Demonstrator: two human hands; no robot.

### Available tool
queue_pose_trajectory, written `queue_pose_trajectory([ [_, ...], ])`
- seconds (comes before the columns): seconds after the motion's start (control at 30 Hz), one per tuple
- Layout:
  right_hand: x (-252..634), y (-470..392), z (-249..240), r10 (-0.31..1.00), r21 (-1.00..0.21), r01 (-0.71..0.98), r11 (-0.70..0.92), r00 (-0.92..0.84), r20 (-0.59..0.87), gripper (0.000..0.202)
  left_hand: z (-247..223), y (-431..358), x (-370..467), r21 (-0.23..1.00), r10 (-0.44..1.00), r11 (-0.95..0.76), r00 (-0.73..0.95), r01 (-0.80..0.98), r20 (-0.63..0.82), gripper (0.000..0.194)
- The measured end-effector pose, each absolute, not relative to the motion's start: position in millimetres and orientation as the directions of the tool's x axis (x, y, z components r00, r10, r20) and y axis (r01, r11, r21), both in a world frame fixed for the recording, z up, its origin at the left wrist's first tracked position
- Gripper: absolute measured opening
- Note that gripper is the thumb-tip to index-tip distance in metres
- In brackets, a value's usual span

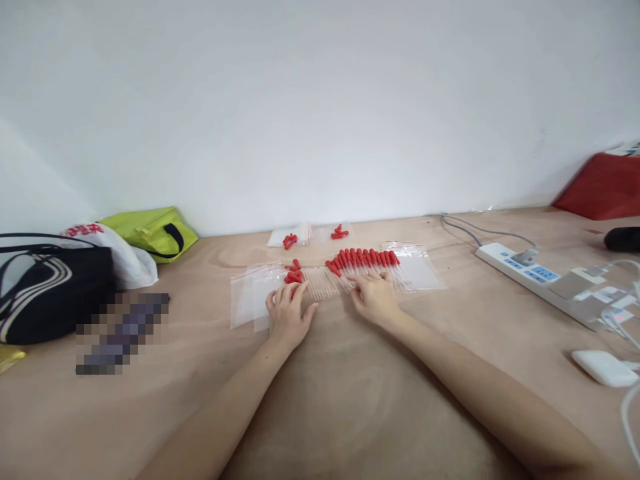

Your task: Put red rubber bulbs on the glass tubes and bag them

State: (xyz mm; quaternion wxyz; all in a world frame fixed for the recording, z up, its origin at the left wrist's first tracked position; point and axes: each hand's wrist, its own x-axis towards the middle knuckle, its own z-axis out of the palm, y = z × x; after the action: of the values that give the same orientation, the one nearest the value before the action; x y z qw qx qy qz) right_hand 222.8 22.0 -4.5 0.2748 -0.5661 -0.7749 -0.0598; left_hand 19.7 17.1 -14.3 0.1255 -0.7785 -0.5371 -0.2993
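Droppers [361, 257] lie in a row on the table [320, 400] by the curled right hand [377, 300]; its grip I cannot tell. The left hand [289, 315], fingers apart, is near red bulbs [296, 275]; a sideways brush could roll the bare tubes [320, 285] askew.

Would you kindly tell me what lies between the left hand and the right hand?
In the head view, a row of thin, pale sticks without red ends lies side by side between the left hand and the right hand.
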Motion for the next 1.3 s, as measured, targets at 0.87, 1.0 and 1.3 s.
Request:
queue_pose_trajectory([
  [0.87,168,64,1,0.975,-0.279,0.960,0.023,0.040,0.217,0.027,13,72,-4,0.318,0.946,0.004,-0.107,0.948,0.306,0.026],
  [1.0,161,67,7,0.991,-0.261,0.965,-0.036,0.069,0.118,0.024,11,74,-1,0.362,0.910,-0.069,-0.090,0.929,0.404,0.016],
  [1.3,188,41,7,0.934,-0.060,0.970,0.235,-0.208,0.289,0.027,0,17,16,0.417,0.779,-0.576,0.317,0.703,0.540,0.011],
])
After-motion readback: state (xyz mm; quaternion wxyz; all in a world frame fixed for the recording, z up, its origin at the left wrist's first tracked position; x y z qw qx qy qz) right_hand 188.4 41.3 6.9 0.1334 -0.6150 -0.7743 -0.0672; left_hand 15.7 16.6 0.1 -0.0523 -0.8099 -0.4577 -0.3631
